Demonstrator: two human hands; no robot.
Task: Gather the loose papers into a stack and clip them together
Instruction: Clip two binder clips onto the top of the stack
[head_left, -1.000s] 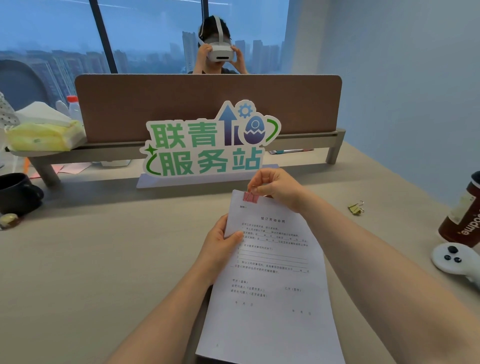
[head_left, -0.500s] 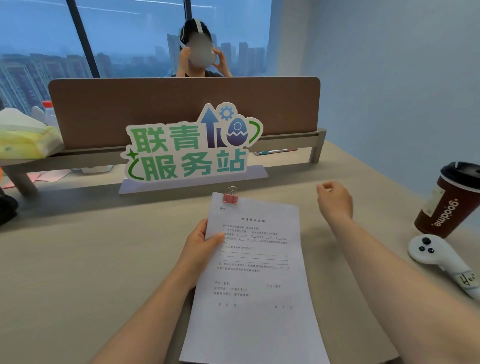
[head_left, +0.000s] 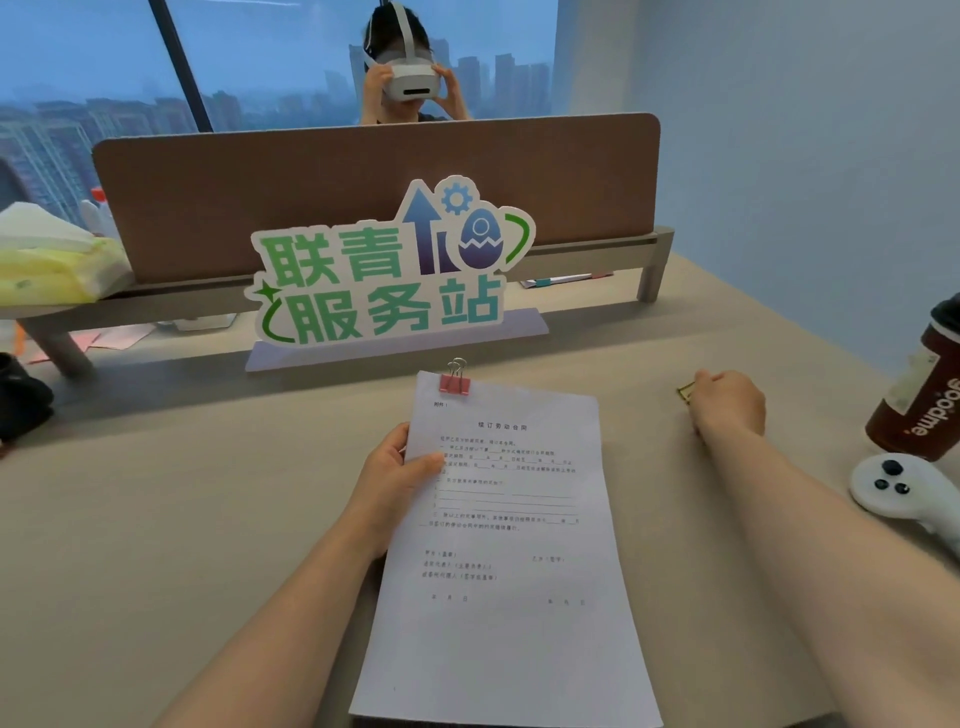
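**White paper stack, clipped at one corner, held by the left hand**

White printed sheets form a paper stack (head_left: 511, 545) lying lengthwise on the pale desk (head_left: 156, 545), directly before the viewer. A pink binder clip (head_left: 455, 383) grips the stack's far left corner, at about 11 o'clock on the sheet, its wire handles standing up. The left hand (head_left: 397, 473) is closed on the stack's left edge at roughly 9 o'clock, thumb pressed on the top page and fingers hidden beneath. The right hand (head_left: 730, 400) rests well apart from the stack, at about 2 o'clock from it, curled into a loose fist on the desk; a yellow-green binder clip (head_left: 685, 392) lies at its fingertips, though whether the fingers pinch it cannot be told. Farther out at 3 o'clock stand a brown cup (head_left: 919, 395) and a white controller (head_left: 904, 491). At 12 o'clock a green-lettered sign (head_left: 384, 275) fronts a brown divider (head_left: 374, 176), behind which a person wears a white headset (head_left: 410, 80).
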